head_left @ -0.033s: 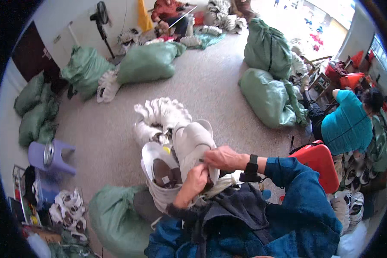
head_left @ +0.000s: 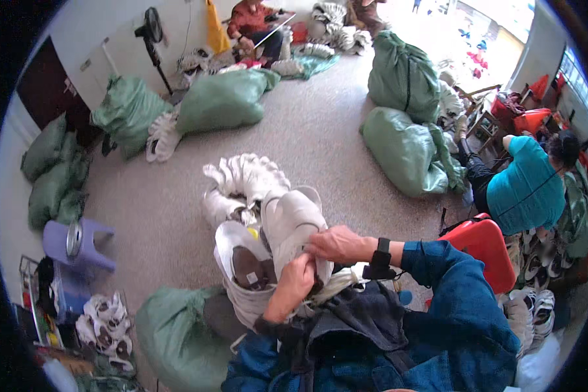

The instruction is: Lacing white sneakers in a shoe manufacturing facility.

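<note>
My left hand (head_left: 293,285) and my right hand (head_left: 338,245) meet at the near end of a white shoe upper (head_left: 291,219), which is part of a stack in front of my lap. Both hands have their fingers closed on its edge; whatever small thing may be between the fingertips is hidden. Left of it stands another white upper (head_left: 230,245), its brown lining showing with a small white label inside. Beyond them, a curved row of nested white uppers (head_left: 251,176) extends away from me. Pale strips (head_left: 333,287) hang beside my right wrist.
A green sack (head_left: 176,336) lies by my left side, a purple stool (head_left: 78,242) farther left. At right are a red stool (head_left: 483,255) and a seated person in a teal top (head_left: 526,186). Large green sacks (head_left: 405,153) stand ahead; another person (head_left: 255,26) sits at the back.
The whole view has shifted slightly. My right-hand fingers have moved a little against the upper's edge; both hands stay at the same spot on it.
</note>
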The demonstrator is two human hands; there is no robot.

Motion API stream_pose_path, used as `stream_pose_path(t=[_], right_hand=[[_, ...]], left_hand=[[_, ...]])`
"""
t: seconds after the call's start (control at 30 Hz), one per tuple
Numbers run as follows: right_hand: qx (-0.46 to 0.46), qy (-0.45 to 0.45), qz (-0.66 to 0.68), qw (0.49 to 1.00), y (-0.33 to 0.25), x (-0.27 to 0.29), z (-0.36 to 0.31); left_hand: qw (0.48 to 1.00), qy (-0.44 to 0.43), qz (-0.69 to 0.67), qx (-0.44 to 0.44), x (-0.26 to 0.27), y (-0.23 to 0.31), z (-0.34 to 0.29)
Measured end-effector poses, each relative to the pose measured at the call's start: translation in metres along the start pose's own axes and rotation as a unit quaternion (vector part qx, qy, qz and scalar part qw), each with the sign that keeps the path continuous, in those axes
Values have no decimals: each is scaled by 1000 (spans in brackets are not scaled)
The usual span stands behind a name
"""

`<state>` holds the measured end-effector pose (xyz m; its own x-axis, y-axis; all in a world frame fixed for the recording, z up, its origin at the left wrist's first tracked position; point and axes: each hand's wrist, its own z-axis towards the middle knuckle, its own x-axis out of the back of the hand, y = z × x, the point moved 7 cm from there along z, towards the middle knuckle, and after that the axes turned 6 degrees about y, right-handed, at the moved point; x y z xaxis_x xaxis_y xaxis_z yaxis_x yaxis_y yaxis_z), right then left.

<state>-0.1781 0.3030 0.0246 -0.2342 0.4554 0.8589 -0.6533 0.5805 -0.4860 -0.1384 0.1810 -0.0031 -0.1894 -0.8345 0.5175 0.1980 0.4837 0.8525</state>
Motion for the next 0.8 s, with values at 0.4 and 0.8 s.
stream_pose_path(t=[0.4, 0.8], right_hand=[[-11, -151, -101, 983, -7, -1, 11], [-180, 82, 142, 970, 34, -7, -13]], left_hand=[[991, 89, 100, -23, -4, -3, 2], [916, 125, 378, 50, 113, -1, -41]])
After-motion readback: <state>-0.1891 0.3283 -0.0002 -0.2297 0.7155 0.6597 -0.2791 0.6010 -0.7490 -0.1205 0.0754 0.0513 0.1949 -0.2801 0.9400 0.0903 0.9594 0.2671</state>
